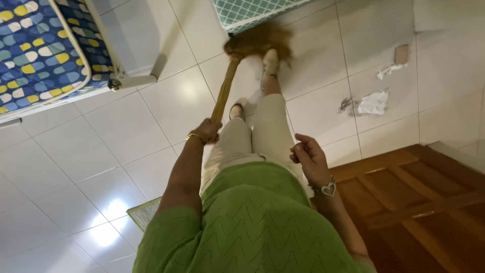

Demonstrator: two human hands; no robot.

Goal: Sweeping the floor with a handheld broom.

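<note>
Left hand (208, 130) fingers clench the broom (226, 86); right hand (309, 157) seems loosely curled, holding nothing.

Home interior: white floor tiles (126, 131), patterned mattress (40, 50), wooden door (419, 202), soft broom (242, 55)

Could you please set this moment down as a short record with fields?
left hand: the left hand grips the broom handle
right hand: the right hand is free, fingers loosely curled
broom head: blurred bristles at the edge of a teal patterned mattress
floor: white tiled floor with crumpled paper scraps and a dust patch
nearby: wooden door at right, folding bed with patterned cover at left
</note>
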